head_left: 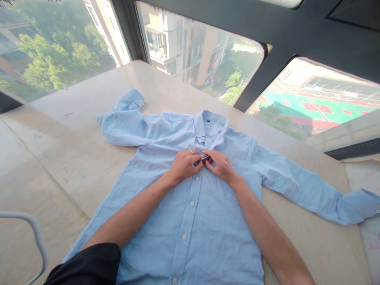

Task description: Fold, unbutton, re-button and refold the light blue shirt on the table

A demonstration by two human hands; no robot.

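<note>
A light blue button-up shirt (190, 221) lies flat, front up, on a pale stone ledge (59, 158), collar away from me and sleeves spread to both sides. My left hand (184, 164), with a ring on one finger, pinches the shirt's front placket just below the collar. My right hand (220, 164) pinches the same spot from the other side, fingertips meeting the left hand's at a button. Below my hands, white buttons run down the closed front. The left sleeve is bent back toward the window.
Large windows (202, 55) with dark frames stand right behind the ledge, showing trees, buildings and a sports court far below. A curved grey metal bar (37, 237) juts in at the lower left. The right cuff (362, 206) reaches the ledge's right side.
</note>
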